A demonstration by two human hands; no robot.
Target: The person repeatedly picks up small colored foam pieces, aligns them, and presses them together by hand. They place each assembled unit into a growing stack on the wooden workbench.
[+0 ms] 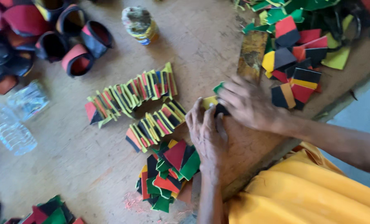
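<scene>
— Where are your hands?

— Your left hand (205, 132) and right hand (247, 103) meet near the desk's (201, 45) near edge; both press flat, fingers closed down on a small yellow and black cut piece (213, 104); I judge you're pressing a fold.

— And next?

— Keep the edges aligned; the fanned rows of folded red, yellow and black pieces (131, 95) lie just beyond; the worn wooden top is cluttered.

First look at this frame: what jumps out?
Two bare hands meet at centre, the left hand and right hand pressing a small yellow-and-black piece on the wooden board. Left of them lie two fanned rows of striped pieces; a loose heap of red, green and black pieces sits below.
</scene>
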